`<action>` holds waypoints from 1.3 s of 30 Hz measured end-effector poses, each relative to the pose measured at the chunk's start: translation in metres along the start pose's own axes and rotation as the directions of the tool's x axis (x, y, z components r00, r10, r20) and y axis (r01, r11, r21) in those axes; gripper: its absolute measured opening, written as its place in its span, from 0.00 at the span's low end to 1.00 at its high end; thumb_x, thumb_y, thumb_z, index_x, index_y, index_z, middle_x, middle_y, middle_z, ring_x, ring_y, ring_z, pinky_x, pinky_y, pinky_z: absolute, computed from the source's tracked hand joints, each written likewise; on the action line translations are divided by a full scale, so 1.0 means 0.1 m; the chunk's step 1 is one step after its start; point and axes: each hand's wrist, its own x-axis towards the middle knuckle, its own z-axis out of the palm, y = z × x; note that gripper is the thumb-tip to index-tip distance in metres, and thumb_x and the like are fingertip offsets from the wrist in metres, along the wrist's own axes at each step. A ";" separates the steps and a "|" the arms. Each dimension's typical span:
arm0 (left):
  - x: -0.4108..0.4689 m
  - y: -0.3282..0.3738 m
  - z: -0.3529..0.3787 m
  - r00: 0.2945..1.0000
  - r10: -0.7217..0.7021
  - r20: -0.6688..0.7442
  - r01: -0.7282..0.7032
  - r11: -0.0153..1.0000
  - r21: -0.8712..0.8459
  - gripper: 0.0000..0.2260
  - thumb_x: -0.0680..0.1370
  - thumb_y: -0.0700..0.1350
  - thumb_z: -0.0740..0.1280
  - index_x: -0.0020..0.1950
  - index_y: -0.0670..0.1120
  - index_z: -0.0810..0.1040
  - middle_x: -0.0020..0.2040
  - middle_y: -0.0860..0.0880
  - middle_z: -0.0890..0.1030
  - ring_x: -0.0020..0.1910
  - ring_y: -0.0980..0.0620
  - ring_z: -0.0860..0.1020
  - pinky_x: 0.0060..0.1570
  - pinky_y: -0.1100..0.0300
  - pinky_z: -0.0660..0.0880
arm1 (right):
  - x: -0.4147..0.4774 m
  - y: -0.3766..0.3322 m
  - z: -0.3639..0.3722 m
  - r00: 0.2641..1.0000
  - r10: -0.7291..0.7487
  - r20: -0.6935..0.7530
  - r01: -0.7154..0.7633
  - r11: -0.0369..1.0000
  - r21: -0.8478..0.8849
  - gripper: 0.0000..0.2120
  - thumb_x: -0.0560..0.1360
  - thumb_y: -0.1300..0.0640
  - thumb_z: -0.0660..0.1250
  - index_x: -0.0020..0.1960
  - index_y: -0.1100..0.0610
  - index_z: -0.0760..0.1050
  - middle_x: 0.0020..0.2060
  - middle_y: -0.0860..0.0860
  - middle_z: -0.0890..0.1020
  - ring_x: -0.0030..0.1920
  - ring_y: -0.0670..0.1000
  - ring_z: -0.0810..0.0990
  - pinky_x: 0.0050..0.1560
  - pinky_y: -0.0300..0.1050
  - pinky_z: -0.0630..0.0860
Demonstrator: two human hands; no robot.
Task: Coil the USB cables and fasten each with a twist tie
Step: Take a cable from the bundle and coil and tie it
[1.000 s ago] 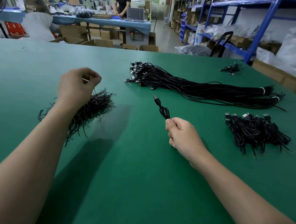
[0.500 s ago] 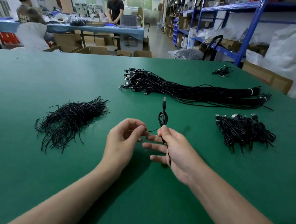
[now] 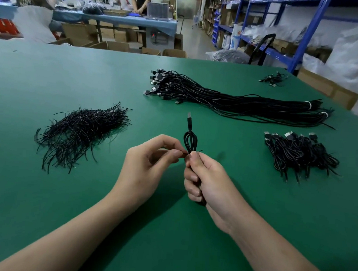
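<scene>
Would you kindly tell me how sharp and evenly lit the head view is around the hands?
Head view: the left hand, right hand and coiled cable are sharp; soft arm shadows fall on the green table; wide-angle distortion tilts the blue shelving; no glare.

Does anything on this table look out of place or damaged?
Only a small stray clump of cables at the far right edge, apart from the long bundle and the coiled pile. Nothing looks spilled or damaged.

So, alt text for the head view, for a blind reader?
A right hand grips a coiled USB cable, plug up; the left hand pinches a twist tie against it. Loose ties and cable bundles lie on the green table.
</scene>
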 end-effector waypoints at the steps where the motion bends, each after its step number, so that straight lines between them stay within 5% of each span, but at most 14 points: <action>1: 0.00 0.00 0.00 1.000 -0.015 0.000 0.015 0.999 -0.034 0.04 0.79 0.41 0.69 0.47 0.49 0.82 0.46 0.49 0.85 0.47 0.48 0.85 0.52 0.60 0.80 | 0.00 0.01 0.00 1.000 -0.004 0.008 0.004 1.000 -0.003 0.13 0.86 0.50 0.55 0.46 0.55 0.68 0.30 0.46 0.64 0.26 0.45 0.61 0.25 0.36 0.59; 11: 0.00 -0.01 -0.01 0.968 -0.228 0.104 0.249 0.839 -0.483 0.05 0.75 0.41 0.72 0.48 0.47 0.86 0.53 0.41 0.85 0.56 0.43 0.83 0.62 0.52 0.78 | 0.01 0.04 -0.02 0.997 -0.073 0.024 0.074 0.997 -0.019 0.14 0.86 0.48 0.55 0.44 0.53 0.69 0.29 0.44 0.62 0.26 0.45 0.57 0.26 0.36 0.56; 19: 0.03 -0.06 -0.04 0.951 -0.302 0.066 0.290 0.799 -0.526 0.11 0.63 0.45 0.79 0.43 0.50 0.83 0.44 0.47 0.84 0.45 0.51 0.83 0.54 0.60 0.78 | 0.00 0.05 -0.01 0.990 -0.088 0.113 0.096 0.993 -0.068 0.13 0.85 0.47 0.56 0.45 0.53 0.67 0.29 0.43 0.62 0.27 0.44 0.57 0.26 0.35 0.55; 34: 0.02 -0.03 -0.07 0.908 -0.392 0.149 0.414 0.787 -0.458 0.11 0.64 0.47 0.79 0.44 0.46 0.86 0.43 0.43 0.86 0.42 0.50 0.85 0.48 0.61 0.80 | -0.03 0.02 -0.01 0.971 -0.170 0.165 0.189 0.976 -0.108 0.12 0.86 0.56 0.56 0.43 0.56 0.68 0.28 0.43 0.61 0.25 0.42 0.57 0.23 0.31 0.57; 39: 0.02 0.00 -0.07 0.939 -0.298 0.172 0.344 0.810 -0.475 0.13 0.68 0.44 0.76 0.52 0.47 0.86 0.52 0.41 0.86 0.44 0.51 0.84 0.49 0.61 0.79 | -0.01 0.04 -0.02 0.966 -0.208 0.155 0.229 0.965 -0.127 0.14 0.85 0.55 0.57 0.47 0.64 0.69 0.32 0.51 0.59 0.26 0.44 0.56 0.23 0.34 0.56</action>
